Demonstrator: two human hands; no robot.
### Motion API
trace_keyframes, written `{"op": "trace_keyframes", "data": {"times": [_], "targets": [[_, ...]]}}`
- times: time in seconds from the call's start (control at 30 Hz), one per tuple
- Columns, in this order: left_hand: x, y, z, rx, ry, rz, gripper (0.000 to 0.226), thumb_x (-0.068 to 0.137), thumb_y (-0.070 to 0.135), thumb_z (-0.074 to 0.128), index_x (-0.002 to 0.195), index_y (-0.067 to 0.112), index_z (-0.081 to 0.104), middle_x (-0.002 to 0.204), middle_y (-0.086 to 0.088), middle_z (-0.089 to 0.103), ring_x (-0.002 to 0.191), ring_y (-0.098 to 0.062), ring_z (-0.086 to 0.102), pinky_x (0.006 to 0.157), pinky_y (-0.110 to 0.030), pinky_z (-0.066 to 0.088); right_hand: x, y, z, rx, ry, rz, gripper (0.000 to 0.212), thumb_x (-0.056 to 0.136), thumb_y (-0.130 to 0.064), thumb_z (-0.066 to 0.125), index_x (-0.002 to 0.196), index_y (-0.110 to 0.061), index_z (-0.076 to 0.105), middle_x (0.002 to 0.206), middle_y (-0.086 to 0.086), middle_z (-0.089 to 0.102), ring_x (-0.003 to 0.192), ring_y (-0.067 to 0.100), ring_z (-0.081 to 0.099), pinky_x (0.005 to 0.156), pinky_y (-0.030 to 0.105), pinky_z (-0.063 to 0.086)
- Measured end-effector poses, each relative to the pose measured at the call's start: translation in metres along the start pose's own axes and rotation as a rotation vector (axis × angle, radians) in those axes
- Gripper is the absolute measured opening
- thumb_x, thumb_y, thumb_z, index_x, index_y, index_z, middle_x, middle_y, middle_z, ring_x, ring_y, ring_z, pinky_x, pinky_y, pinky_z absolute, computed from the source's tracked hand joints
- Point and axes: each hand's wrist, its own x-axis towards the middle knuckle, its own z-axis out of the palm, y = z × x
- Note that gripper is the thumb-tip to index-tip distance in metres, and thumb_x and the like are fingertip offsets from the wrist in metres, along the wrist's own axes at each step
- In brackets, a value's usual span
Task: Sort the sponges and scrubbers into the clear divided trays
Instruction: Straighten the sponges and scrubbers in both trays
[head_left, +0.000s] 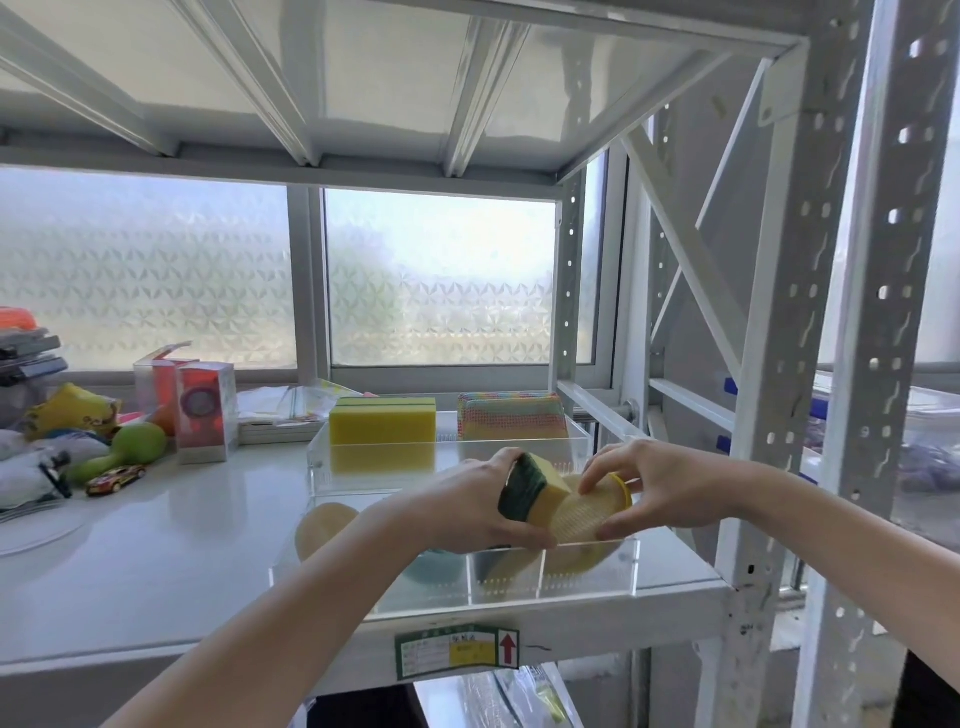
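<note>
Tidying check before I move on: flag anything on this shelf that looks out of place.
The toy car, green maraca and boxed items at the shelf's left are not sponges or scrubbers. Both clear trays sit straight; nothing looks spilled or damaged.

A storage or stockroom corner is shown. White perforated-steel racking (810, 312) is set against a frosted window (436, 280), and assorted boxed goods (205, 410) are piled far left.
</note>
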Motion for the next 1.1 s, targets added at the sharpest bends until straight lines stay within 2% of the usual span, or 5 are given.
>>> {"op": "trace_keyframes", "data": {"times": [0.17,0.3,0.6,0.8,1.1], "targets": [[-0.005,-0.003,-0.002,-0.012,0.005,0.001,0.102,0.067,0.064,0.067,0.147,0.031,0.014,0.132,0.001,0.051,0.112,-0.017,0.052,0.098,-0.031,0.044,-0.001,-0.003,-0.004,-0.001,0.007,-0.014,0.051,0.069,-0.053,0.074,0.115,-0.039,0.059,0.127,-0.011,0.051,0.119,0.011,0.048,0.107,0.037,0.041],[-0.012,-0.008,-0.019,-0.013,0.027,-0.019,0.103,0.068,0.064,0.065,0.148,0.025,0.014,0.135,0.002,0.051,0.12,-0.015,0.049,0.103,-0.03,0.041,-0.002,-0.026,-0.017,-0.015,0.069,-0.055,0.058,0.072,-0.053,0.07,0.124,-0.034,0.055,0.142,-0.01,0.045,0.13,0.009,0.041,0.113,0.037,0.032],[-0.059,-0.057,-0.065,0.022,0.129,-0.095,0.087,0.067,0.059,0.069,0.141,0.028,0.037,0.139,0.007,0.05,0.126,-0.009,0.046,0.102,-0.021,0.033,0.03,-0.105,-0.017,-0.064,0.129,-0.194,0.069,0.069,-0.061,0.069,0.13,-0.034,0.05,0.14,-0.011,0.049,0.127,0.007,0.045,0.11,0.036,0.035],[-0.089,-0.092,-0.073,0.083,0.102,-0.174,0.06,0.076,0.055,0.065,0.129,0.03,0.051,0.132,0.006,0.055,0.114,-0.009,0.054,0.096,-0.023,0.042,0.059,-0.139,0.019,-0.142,0.018,-0.232,0.063,0.078,-0.048,0.069,0.134,-0.027,0.048,0.137,-0.009,0.051,0.12,0.006,0.047,0.098,0.021,0.036],[-0.094,-0.104,-0.062,0.122,0.126,-0.177,0.058,0.079,0.047,0.066,0.132,0.032,0.047,0.13,0.01,0.054,0.098,-0.009,0.059,0.081,-0.021,0.04,0.08,-0.146,0.039,-0.149,-0.145,-0.153,0.065,0.076,-0.049,0.07,0.132,-0.027,0.048,0.131,-0.006,0.054,0.113,0.013,0.054,0.1,0.034,0.045]]}}
